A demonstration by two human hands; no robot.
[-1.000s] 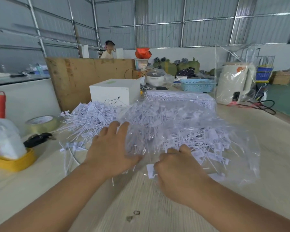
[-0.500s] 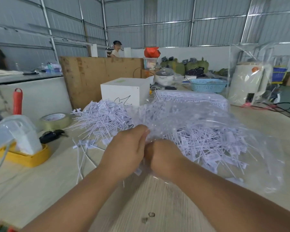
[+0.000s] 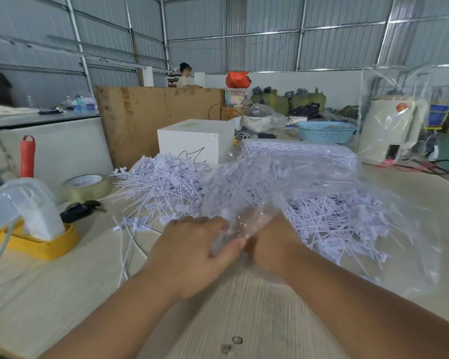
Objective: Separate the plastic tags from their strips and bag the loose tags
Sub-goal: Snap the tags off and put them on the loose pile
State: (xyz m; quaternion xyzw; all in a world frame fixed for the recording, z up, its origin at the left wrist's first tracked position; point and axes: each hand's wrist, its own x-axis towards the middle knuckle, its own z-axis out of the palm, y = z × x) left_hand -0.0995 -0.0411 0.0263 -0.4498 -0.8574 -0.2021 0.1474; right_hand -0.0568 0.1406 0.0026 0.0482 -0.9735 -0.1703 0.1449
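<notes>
A clear plastic bag (image 3: 412,242) full of loose white tags (image 3: 329,216) lies on the table to the right. My left hand (image 3: 192,252) grips the bunched mouth of the bag (image 3: 246,224), thumb pressed on the crumpled film. My right hand (image 3: 275,242) sits right beside it under the film and also holds the bag's mouth; its fingers are hidden. A loose heap of white tags (image 3: 163,185) lies outside the bag to the left. A stack of uncut tag strips (image 3: 296,149) rests behind the bag.
A white box (image 3: 195,141) stands behind the heap. At the left are a tape roll (image 3: 87,186), black keys (image 3: 79,209), a yellow tray with a clear container (image 3: 31,244) and a red bottle (image 3: 27,156). A blue basket (image 3: 324,132) and a bagged appliance (image 3: 392,130) stand at the back right.
My hands came together from spread positions and gathered the bag's open mouth into a bunch between them. The camera view shifted slightly.
</notes>
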